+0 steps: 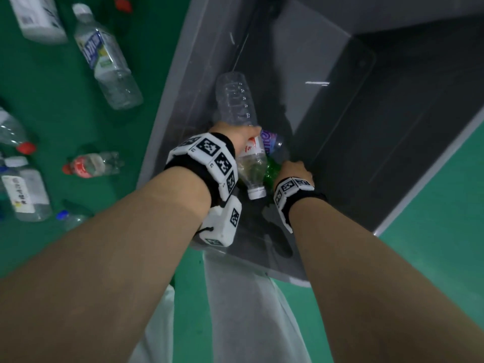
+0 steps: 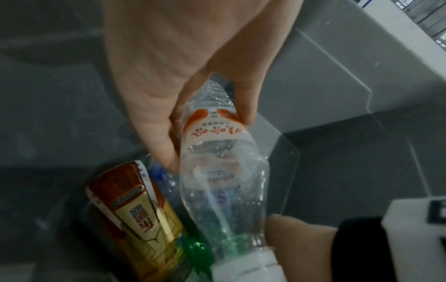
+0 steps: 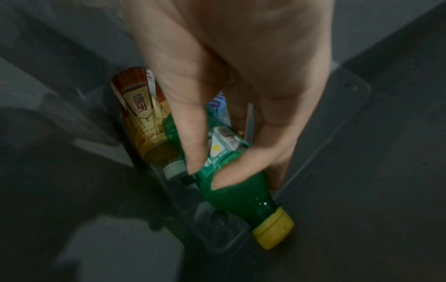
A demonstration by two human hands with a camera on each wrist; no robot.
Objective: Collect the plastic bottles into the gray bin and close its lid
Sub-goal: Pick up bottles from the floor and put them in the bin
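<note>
Fingers (image 2: 166, 133) of left hand (image 1: 237, 133) curled around clear bottle with red-and-white label (image 2: 217, 162), thumb on one side of the label band, other fingers on the opposite side; white cap pointing toward lower edge of left wrist view. Fingers (image 3: 193, 137) of right hand (image 1: 296, 170) wrapped around green bottle with yellow cap (image 3: 231, 181), thumb pressed on the green shoulder just below the label, cap toward lower right of right wrist view. Both hands low inside gray bin (image 1: 392, 127), which fills centre and upper right of head view, its walls dark and open at the top. Lid not clearly distinguishable. Inside bin, just beside the held bottles: brown-and-gold labelled bottle (image 3: 142, 114) at centre left of right wrist view, touching the green one; purple-labelled bottle (image 1: 272, 144) between the two hands in head view; ribbed clear bottle (image 1: 235, 98) lying above left hand, close against the bin's left wall. Outside bin, on green floor (image 1: 52, 113) along left side of head view: large clear bottle with blue-and-white label (image 1: 104, 58) at upper left, white container (image 1: 39, 19) in the top left corner, small red-labelled bottle with red cap (image 1: 91, 165) at centre left, clear bottle with red cap (image 1: 13, 137) at left edge, clear bottle with white label (image 1: 25, 191) at lower left, blue-capped bottle (image 1: 70, 217) just below it. White tracker bands with black square markers (image 1: 209, 161) on both wrists.
</note>
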